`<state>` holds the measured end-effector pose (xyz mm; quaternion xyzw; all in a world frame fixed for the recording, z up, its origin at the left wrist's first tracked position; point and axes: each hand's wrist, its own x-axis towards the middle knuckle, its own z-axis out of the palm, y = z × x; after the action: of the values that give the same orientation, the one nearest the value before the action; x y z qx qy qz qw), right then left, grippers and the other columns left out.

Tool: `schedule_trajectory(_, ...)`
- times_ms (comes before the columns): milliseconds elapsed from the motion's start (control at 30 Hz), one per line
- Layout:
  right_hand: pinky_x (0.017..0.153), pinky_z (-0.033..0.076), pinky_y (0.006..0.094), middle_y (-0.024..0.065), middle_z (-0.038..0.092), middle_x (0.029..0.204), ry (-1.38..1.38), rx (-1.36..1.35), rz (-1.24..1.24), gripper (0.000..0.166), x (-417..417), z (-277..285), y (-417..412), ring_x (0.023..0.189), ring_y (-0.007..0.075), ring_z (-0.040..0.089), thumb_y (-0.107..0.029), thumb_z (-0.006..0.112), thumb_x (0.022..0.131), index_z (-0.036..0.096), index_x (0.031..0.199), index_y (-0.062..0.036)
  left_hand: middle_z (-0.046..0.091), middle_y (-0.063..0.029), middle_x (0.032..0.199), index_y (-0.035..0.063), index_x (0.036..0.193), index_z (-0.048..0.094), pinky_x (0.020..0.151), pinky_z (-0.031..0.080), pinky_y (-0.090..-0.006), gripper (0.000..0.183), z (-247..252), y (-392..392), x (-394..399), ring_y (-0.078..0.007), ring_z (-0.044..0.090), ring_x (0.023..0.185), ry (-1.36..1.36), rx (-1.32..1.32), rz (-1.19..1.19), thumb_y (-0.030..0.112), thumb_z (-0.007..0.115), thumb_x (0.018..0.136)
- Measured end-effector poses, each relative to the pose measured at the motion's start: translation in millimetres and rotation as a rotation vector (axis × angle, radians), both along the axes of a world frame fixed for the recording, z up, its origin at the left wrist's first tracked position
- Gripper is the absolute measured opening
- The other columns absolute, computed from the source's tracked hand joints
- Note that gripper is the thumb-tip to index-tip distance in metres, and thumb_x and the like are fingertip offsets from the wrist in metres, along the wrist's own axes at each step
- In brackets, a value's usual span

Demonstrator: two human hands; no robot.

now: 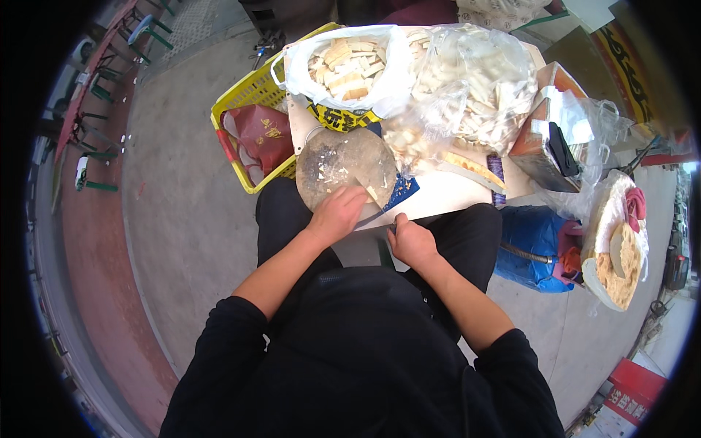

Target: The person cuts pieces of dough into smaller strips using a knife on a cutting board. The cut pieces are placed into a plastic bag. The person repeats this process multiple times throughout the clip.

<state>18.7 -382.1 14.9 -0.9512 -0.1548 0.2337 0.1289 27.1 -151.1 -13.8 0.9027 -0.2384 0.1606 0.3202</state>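
Note:
On the round wooden chopping block (345, 153), my left hand (339, 213) holds a small piece of flatbread (372, 192) under its fingertips. My right hand (412, 241) grips the handle of a knife (370, 189), whose blade lies over the block's near right edge, beside the bread. Crumbs and small bits are scattered on the block. Behind it stands a white plastic bag (402, 71) filled with cut bread strips (348, 65). A large clear plastic bag (476, 82) of pale strips lies to the right. A longer flatbread piece (473, 168) rests on the table.
A yellow plastic crate (249, 90) with a red bag (262, 137) stands left of the table. On the right are a wooden box (539, 137), a blue covered bundle (528, 246) and a bag with large flatbread pieces (621, 268). Stools (145, 30) stand far left.

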Motion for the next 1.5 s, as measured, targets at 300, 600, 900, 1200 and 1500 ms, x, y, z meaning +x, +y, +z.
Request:
schedule_trajectory(300,0.078,0.059,0.0514,0.0251,0.074,0.092,0.171,-0.074,0.045,0.038,-1,65,-8,0.086,0.0421,0.074,-0.033,0.062,0.1,0.057,0.108,0.0031,0.067,-0.0108,0.108,0.0031,0.099,0.067,0.082,0.056,-0.04,0.014,-11,5,2,-0.0321,0.067,0.097,-0.016,-0.011,-0.01,0.002,0.073,0.087)
schedule_trajectory(600,0.073,0.06,0.0504,0.0235,0.073,0.085,0.043,-0.01,0.01,0.037,-7,9,4,0.079,0.0408,0.074,-0.033,0.065,0.098,0.056,0.106,0.0022,0.067,-0.0106,0.109,0.0034,0.099,0.067,0.084,0.056,-0.0395,0.013,-10,8,-4,-0.0321,0.067,0.098,0.008,0.017,0.014,0.002,0.071,0.087)
schedule_trajectory(900,0.079,0.059,0.053,0.0262,0.074,0.091,0.146,0.023,-0.002,0.038,-9,23,6,0.085,0.0427,0.074,-0.033,0.065,0.099,0.057,0.106,0.0028,0.068,-0.0099,0.105,0.0038,0.099,0.067,0.083,0.056,-0.0395,0.015,-7,11,-5,-0.0321,0.068,0.097,0.056,0.027,0.027,0.001,0.072,0.085)
schedule_trajectory(1200,0.081,0.059,0.0523,0.0256,0.074,0.093,0.18,0.016,0.036,0.039,-1,52,8,0.089,0.0426,0.074,-0.033,0.065,0.098,0.058,0.109,0.004,0.068,-0.0124,0.106,0.0026,0.098,0.065,0.085,0.056,-0.0409,0.012,-14,16,-8,-0.034,0.067,0.096,0.043,0.008,0.049,0.0,0.07,0.087)
schedule_trajectory(1500,0.085,0.058,0.0516,0.0263,0.074,0.098,0.235,0.035,-0.012,0.042,-8,26,6,0.093,0.042,0.074,-0.035,0.063,0.1,0.058,0.114,0.0046,0.068,-0.0118,0.106,0.003,0.1,0.066,0.085,0.056,-0.0404,0.015,-19,12,-7,-0.0336,0.068,0.097,0.041,-0.003,0.054,0.0,0.07,0.086)
